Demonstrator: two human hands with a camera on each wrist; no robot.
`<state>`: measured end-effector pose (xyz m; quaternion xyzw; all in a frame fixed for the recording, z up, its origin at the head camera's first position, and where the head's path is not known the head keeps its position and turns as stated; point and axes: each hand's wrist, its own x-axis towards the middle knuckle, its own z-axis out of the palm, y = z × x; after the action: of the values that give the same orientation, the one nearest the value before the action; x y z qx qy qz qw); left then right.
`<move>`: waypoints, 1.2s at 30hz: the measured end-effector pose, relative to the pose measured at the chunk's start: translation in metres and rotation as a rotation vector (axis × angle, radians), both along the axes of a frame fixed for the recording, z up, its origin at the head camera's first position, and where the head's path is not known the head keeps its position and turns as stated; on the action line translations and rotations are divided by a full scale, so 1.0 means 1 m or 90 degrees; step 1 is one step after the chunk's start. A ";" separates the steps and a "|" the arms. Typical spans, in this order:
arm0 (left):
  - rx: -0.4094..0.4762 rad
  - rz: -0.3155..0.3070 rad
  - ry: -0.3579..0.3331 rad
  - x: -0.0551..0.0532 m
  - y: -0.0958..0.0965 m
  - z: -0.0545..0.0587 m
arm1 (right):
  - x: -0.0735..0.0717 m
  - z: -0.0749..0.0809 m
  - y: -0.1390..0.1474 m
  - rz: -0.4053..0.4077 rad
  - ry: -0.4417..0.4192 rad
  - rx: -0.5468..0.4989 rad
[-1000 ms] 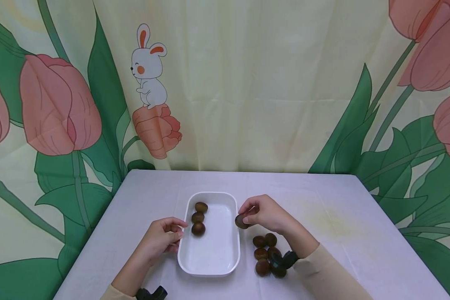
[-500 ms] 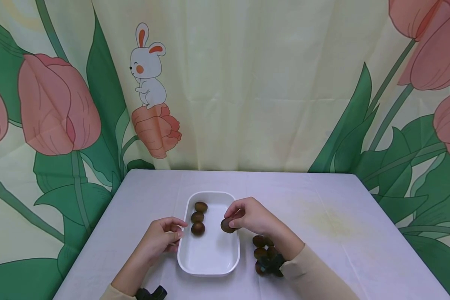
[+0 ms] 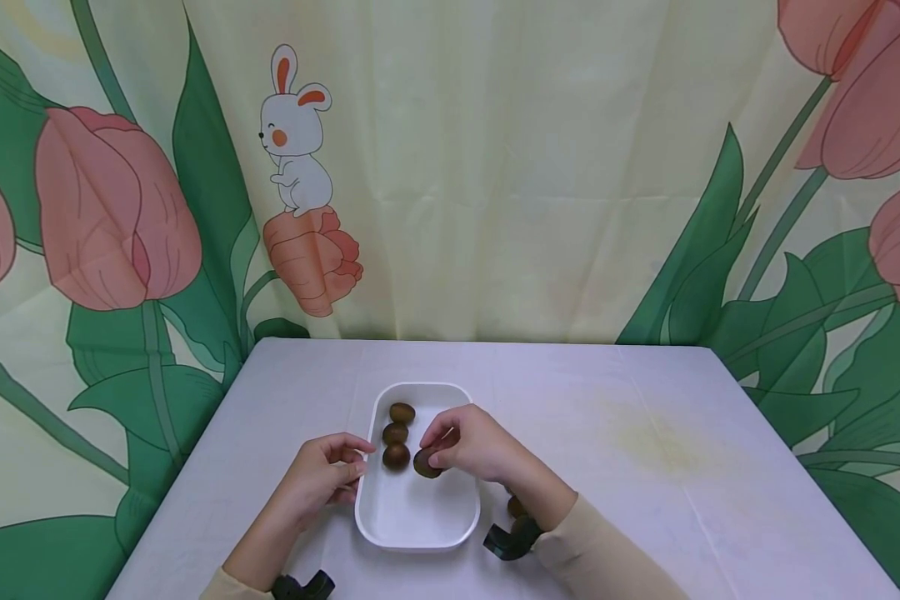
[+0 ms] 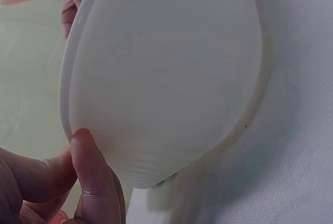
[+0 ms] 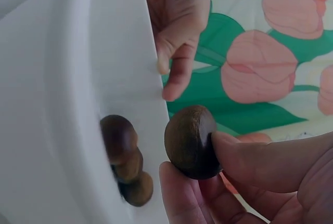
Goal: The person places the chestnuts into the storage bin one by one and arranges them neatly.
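A white tray (image 3: 420,521) lies on the table with three brown chestnuts (image 3: 395,433) lined up along its left side. My right hand (image 3: 472,446) pinches another chestnut (image 5: 190,141) between thumb and fingers, over the inside of the tray and just right of the nearest one in the line. At the tray's left edge, my left hand (image 3: 322,472) grips the rim; in the left wrist view its thumb (image 4: 86,148) presses on the outer wall. Loose chestnuts (image 3: 516,506) on the table are mostly hidden behind my right forearm.
A white cloth (image 3: 607,400) covers the table. Behind it hangs a curtain (image 3: 495,167) printed with tulips and a rabbit. Black wrist devices (image 3: 512,540) sit on both wrists, and the right one is close to the loose chestnuts.
My right hand has carried its chestnut leftward, from beyond the tray's right rim to near the line of three. The left hand and the tray have stayed in place.
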<state>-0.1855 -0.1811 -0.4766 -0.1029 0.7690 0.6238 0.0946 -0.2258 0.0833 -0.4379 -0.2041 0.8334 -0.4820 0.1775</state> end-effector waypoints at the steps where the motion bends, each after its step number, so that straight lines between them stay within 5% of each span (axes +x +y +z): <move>1: -0.002 0.000 0.000 0.000 0.000 0.000 | 0.001 -0.001 -0.002 -0.001 0.002 0.002; 36: 0.003 -0.009 0.001 0.000 -0.001 0.000 | 0.004 -0.025 -0.040 0.025 0.102 0.115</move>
<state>-0.1859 -0.1822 -0.4764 -0.0967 0.7684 0.6249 0.0988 -0.2218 0.0438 -0.4629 -0.2413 0.8808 -0.3833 0.1378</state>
